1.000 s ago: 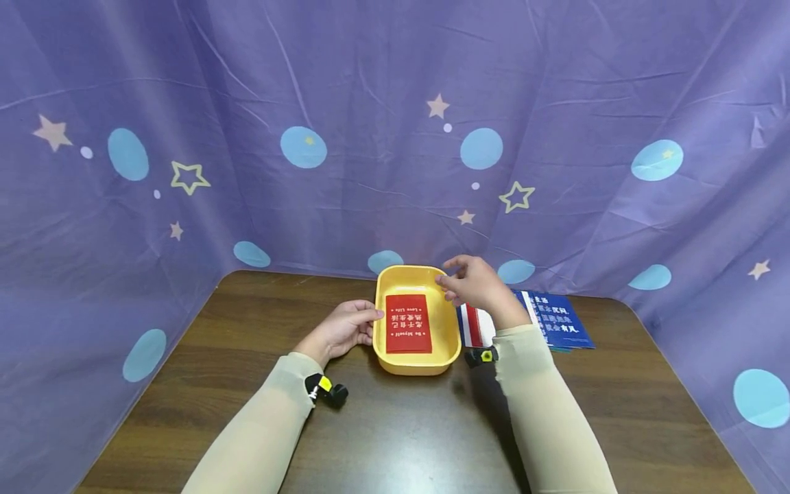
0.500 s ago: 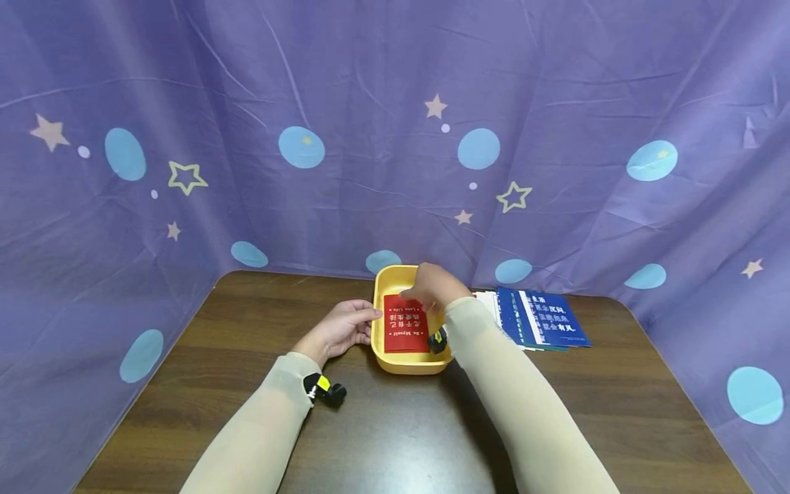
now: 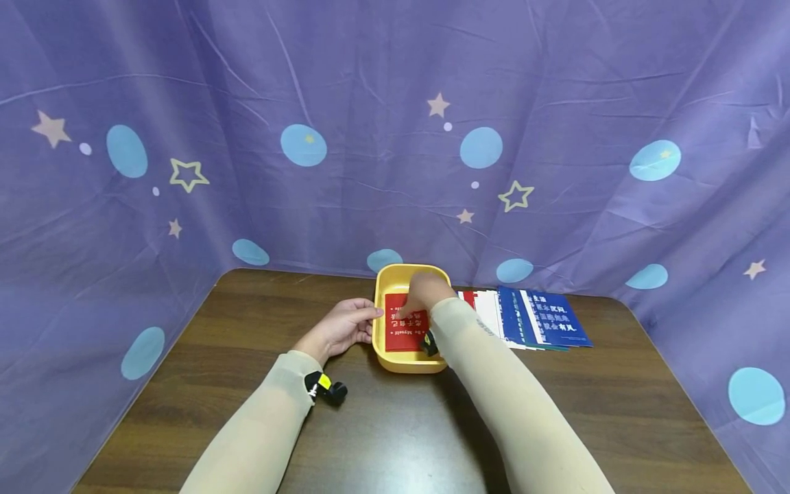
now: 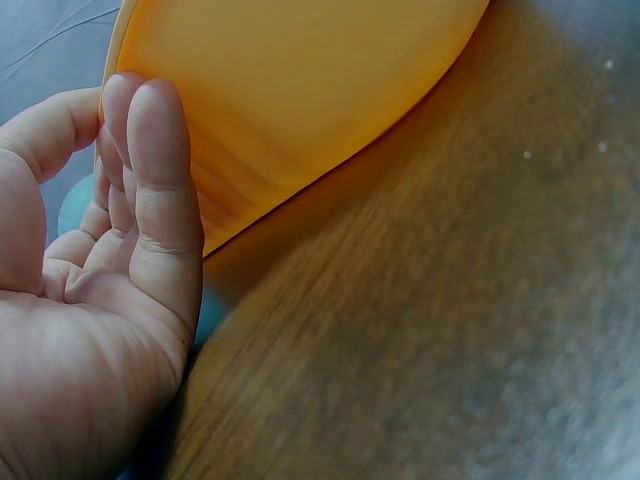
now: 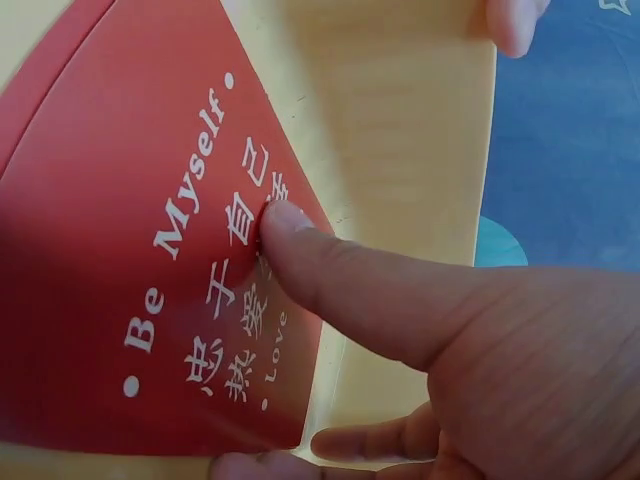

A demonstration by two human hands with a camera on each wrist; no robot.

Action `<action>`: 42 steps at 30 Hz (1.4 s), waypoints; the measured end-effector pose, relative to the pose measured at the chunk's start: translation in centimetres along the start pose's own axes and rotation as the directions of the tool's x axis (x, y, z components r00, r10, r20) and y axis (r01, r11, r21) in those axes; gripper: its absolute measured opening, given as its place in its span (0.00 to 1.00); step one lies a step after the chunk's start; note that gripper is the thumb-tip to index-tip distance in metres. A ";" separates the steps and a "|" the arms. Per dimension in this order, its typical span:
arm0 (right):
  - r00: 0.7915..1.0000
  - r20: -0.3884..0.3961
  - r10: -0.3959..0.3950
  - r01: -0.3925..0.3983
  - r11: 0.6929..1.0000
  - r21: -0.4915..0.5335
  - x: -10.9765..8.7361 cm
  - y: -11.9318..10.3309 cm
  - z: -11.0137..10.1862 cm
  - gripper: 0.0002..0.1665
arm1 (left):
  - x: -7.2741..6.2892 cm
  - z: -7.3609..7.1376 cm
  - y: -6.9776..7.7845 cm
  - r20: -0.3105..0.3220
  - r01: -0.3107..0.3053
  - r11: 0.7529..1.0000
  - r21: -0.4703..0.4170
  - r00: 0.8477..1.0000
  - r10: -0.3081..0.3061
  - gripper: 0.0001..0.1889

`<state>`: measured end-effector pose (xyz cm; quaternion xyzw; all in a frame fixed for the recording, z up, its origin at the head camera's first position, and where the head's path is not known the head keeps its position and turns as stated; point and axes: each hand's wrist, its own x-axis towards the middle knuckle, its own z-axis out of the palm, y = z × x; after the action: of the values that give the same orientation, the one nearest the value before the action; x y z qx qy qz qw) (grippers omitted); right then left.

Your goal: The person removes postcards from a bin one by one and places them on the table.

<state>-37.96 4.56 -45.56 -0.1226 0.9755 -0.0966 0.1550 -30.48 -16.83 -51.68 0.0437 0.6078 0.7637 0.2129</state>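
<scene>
A yellow plastic tray (image 3: 410,366) sits on the table with red cards inside. My left hand (image 3: 339,329) pinches its left rim, thumb on the inside and fingers on the outer wall in the left wrist view. My right hand (image 3: 426,291) reaches into the tray. In the right wrist view, my right thumb (image 5: 340,290) lies on the face of the top red card (image 5: 90,300), printed with white text, while the fingertips are at its edge. That card bows slightly, and the edge of another red one shows beneath it.
Right of the tray, blue cards (image 3: 558,319) and white ones (image 3: 487,309) lie fanned out, partly behind the right sleeve (image 3: 494,391). A purple curtain (image 3: 382,137) with stars and dots hangs along the wooden table's (image 3: 278,295) back edge.
My right hand has moved left and down from the tray's right rim onto the red cards. My left hand has stayed on the rim.
</scene>
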 end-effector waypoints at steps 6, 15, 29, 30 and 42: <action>1.000 0.021 0.023 -0.024 0.998 0.064 -0.5 0.1 -0.2 0.27 | -0.1 -0.1 0.0 -0.002 0.000 1.000 0.001 1.000 0.000 0.06; 0.998 -0.067 0.008 -0.005 0.999 0.052 0.8 1.5 -0.4 0.26 | -0.1 -0.1 0.1 0.006 0.001 1.000 -0.001 1.000 -0.001 0.06; 0.983 -0.180 0.046 0.005 0.962 0.275 -3.0 2.3 -3.8 0.15 | -0.2 -0.1 0.0 0.003 0.000 1.000 0.005 1.000 0.000 0.07; 0.983 -0.179 0.040 0.016 0.953 0.303 -3.2 2.6 -3.9 0.15 | -0.2 -0.1 0.0 0.003 0.000 1.000 0.006 1.000 0.000 0.06; 0.958 -0.284 0.042 0.122 0.835 0.536 -8.0 6.1 -5.8 0.25 | 0.1 0.0 -0.1 0.001 0.002 1.000 0.001 1.000 -0.002 0.05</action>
<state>-33.76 13.43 -39.32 -0.0783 0.9159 -0.3916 0.0398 -30.54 -16.77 -51.76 0.0438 0.6082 0.7632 0.2138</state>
